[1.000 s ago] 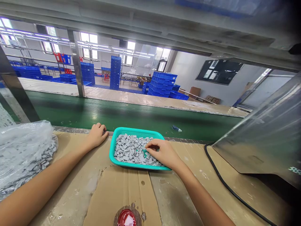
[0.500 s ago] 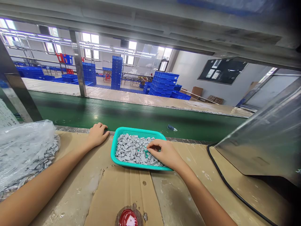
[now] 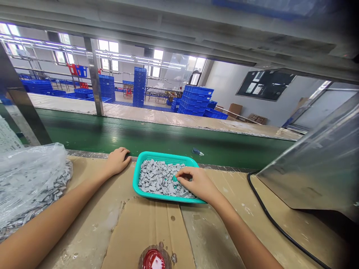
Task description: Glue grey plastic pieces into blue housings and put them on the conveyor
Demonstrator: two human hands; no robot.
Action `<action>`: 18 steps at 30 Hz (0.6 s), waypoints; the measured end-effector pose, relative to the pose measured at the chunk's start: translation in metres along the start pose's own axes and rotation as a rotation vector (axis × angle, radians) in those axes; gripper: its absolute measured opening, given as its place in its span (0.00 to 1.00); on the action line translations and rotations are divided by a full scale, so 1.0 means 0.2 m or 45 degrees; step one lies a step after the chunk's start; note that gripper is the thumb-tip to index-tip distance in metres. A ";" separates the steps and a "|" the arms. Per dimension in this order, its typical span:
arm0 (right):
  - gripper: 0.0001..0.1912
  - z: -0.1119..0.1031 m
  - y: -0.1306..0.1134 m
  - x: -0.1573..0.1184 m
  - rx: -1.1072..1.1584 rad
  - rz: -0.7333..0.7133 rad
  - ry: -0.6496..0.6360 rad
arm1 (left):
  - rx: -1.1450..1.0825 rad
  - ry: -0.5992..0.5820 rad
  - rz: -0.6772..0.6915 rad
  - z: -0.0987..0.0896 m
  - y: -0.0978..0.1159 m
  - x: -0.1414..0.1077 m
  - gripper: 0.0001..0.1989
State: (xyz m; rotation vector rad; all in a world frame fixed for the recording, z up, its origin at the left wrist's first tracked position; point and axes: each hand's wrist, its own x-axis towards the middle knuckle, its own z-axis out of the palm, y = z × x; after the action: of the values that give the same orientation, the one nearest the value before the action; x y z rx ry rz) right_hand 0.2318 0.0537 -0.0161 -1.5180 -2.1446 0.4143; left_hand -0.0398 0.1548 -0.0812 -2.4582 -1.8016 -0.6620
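Note:
A turquoise plastic basket (image 3: 136, 175) with a perforated wall stands on the cardboard-covered bench, holding a heap of small grey plastic parts (image 3: 157, 177). My right hand (image 3: 198, 183) is over the basket's right side, thumb and forefinger brought together in a pinch above the parts. Whatever sits between those fingertips is too small to make out. Left of the basket, my left hand (image 3: 119, 161) lies at the bench's far edge beside the conveyor, palm down with fingers loosely bent and nothing visible in it.
Beyond the bench runs a green conveyor belt (image 3: 157, 136) carrying a small dark-and-white item (image 3: 198, 151). A clear bag of grey parts (image 3: 33, 183) lies at left. A red round dish (image 3: 153, 259) is in front. A black cable (image 3: 269, 216) and metal panel (image 3: 314, 168) stand right.
The small item on the green belt has travelled a little to the left. Both my hands keep nearly the same place and pose.

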 end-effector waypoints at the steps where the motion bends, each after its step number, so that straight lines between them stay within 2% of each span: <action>1: 0.08 0.00 0.00 0.00 -0.008 -0.002 -0.001 | -0.002 -0.001 0.005 0.00 0.00 0.00 0.19; 6: 0.11 0.01 0.01 0.00 -0.049 -0.026 -0.035 | -0.026 -0.012 0.061 0.00 0.00 0.00 0.18; 11: 0.13 0.02 0.00 0.00 -0.085 -0.054 -0.161 | -0.059 -0.011 0.122 0.00 0.00 0.00 0.17; 18: 0.07 0.02 -0.02 0.02 -0.115 0.004 -0.178 | -0.094 -0.009 0.160 0.00 0.00 0.00 0.18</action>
State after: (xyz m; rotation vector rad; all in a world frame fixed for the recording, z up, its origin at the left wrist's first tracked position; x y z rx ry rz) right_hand 0.2258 0.0561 -0.0177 -1.5837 -2.2967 0.4426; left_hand -0.0390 0.1550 -0.0804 -2.5974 -1.6369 -0.7243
